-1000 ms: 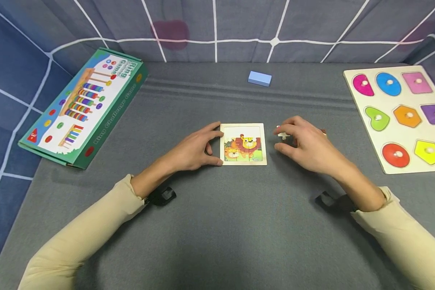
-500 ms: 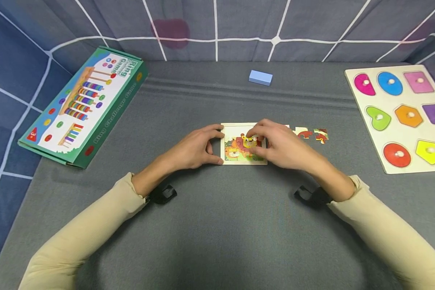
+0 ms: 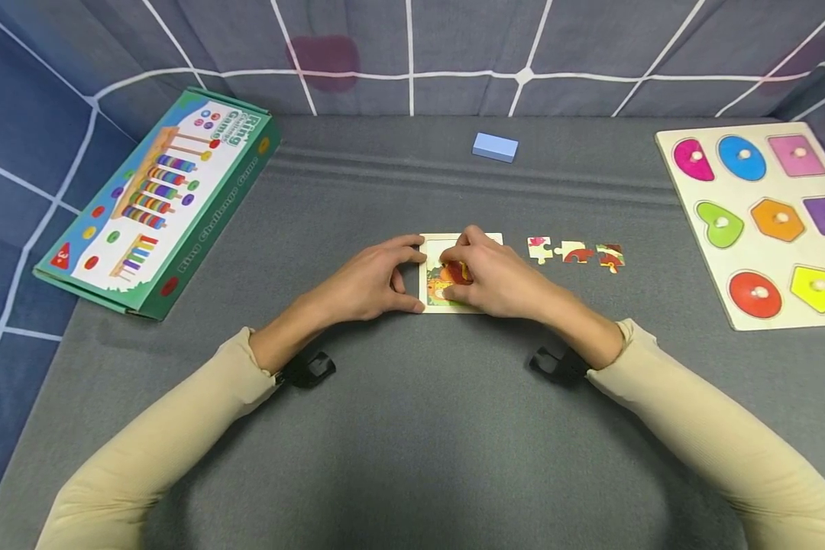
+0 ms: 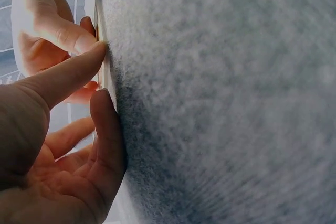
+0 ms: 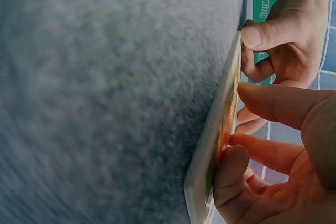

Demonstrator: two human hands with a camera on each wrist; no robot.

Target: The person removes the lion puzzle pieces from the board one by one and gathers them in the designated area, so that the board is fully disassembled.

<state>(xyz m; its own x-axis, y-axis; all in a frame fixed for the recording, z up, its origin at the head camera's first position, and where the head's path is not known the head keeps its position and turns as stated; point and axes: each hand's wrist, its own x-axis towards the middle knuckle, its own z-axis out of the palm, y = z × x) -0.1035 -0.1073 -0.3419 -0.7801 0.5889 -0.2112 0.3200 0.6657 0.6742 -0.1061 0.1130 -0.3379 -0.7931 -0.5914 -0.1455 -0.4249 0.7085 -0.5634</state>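
Note:
A square wooden jigsaw puzzle tray with a lion picture lies flat on the grey table in the head view. My left hand holds its left edge, thumb at the near corner and index finger at the far one. Reaching in from the right, my right hand has its bent, spread fingertips on the picture, covering much of it. The right wrist view has the right thumb and fingers touching the tray's face. Three loose jigsaw pieces lie in a row right of the tray.
A green ring game box lies at the left. A small blue block sits near the back, below the gridded cloth. At the right is a wooden peg puzzle board with coloured knobbed shapes.
My right hand has moved left from the loose pieces onto the picture in the tray, uncovering the three pieces. The left hand has stayed at the tray's left edge.

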